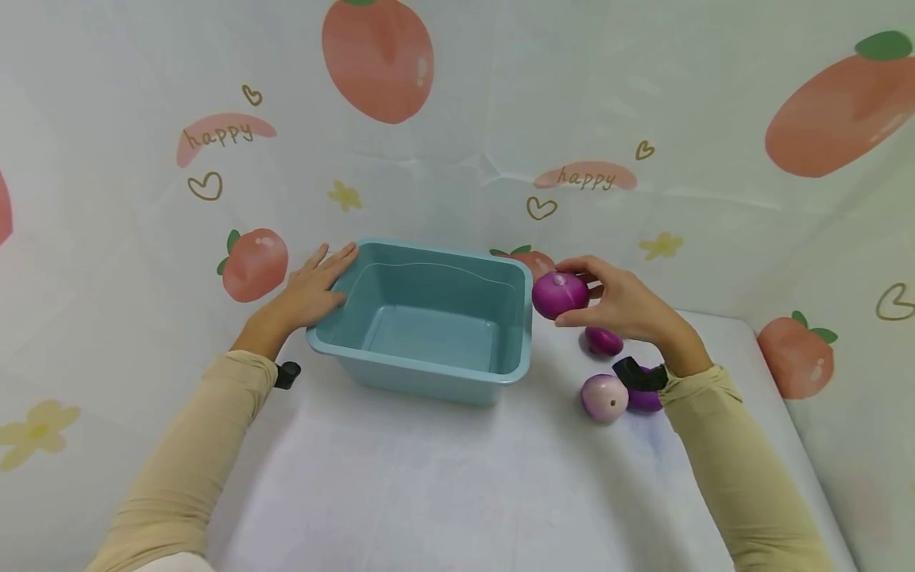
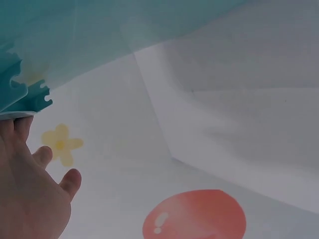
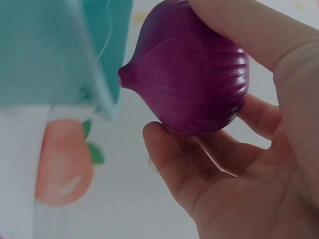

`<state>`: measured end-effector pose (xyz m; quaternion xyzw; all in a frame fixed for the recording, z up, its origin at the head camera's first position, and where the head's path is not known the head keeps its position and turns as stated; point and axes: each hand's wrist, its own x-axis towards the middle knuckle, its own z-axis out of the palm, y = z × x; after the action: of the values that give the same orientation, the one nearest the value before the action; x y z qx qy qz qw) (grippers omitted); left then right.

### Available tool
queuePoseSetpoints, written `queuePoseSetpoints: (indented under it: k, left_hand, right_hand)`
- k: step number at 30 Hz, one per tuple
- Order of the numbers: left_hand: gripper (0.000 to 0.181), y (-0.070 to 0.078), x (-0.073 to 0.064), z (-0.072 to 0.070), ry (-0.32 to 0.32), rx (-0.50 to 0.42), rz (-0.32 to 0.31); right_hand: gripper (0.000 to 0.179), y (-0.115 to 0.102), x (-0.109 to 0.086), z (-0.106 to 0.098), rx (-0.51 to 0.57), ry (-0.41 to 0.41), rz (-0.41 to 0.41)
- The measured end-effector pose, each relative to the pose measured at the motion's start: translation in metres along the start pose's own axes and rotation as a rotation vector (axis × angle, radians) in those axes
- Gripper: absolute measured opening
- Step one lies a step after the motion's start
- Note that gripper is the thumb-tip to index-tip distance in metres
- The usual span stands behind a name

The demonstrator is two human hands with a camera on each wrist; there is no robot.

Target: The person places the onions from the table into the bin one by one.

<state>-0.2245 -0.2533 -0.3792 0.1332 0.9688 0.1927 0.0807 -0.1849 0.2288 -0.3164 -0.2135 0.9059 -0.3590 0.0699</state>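
Note:
A purple onion (image 1: 560, 295) is in my right hand (image 1: 620, 302), pinched between thumb and fingers just outside the right rim of a blue plastic basin (image 1: 422, 384). In the right wrist view the narrow neck of the onion (image 3: 194, 69) points toward the basin wall (image 3: 50, 55). My left hand (image 1: 311, 291) rests at the left rim of the basin, its fingers spread and mostly straight. The left wrist view shows that hand (image 2: 30, 184) with fingertips at the basin's edge. Nothing lies inside the basin.
On the white table (image 1: 400, 485), right of the basin, lie a dark purple onion (image 1: 604, 342), a paler onion (image 1: 604, 399) and another purple onion (image 1: 646, 403), partly hidden by the black wrist strap (image 1: 639, 374). A printed cloth (image 1: 457, 191) rises behind the basin.

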Motion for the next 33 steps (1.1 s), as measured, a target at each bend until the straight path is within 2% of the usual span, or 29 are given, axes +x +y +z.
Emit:
queuePoseSetpoints:
  k: [8, 13, 19, 25, 33]
  left_hand:
    - [0.082, -0.006, 0.001, 0.004, 0.014, -0.052, -0.005]
    - [0.084, -0.007, 0.003, 0.007, 0.013, -0.074, -0.003]
    - [0.083, -0.006, -0.002, 0.006, 0.008, -0.068, -0.008]
    - [0.083, -0.009, -0.004, 0.007, 0.007, -0.09, -0.003]
    - [0.081, -0.007, -0.002, 0.011, 0.025, -0.119, 0.001]
  right_hand:
    - [0.074, -0.039, 0.048, 0.004, 0.048, -0.042, -0.105]
    - [0.076, -0.053, 0.081, 0.02, 0.096, -0.071, -0.161]
    - [0.075, -0.06, 0.119, 0.059, 0.154, -0.128, -0.245]
    - [0.076, -0.063, 0.153, 0.107, 0.121, -0.179, -0.28]
    - [0.078, -0.065, 0.182, 0.156, 0.098, -0.29, -0.204]
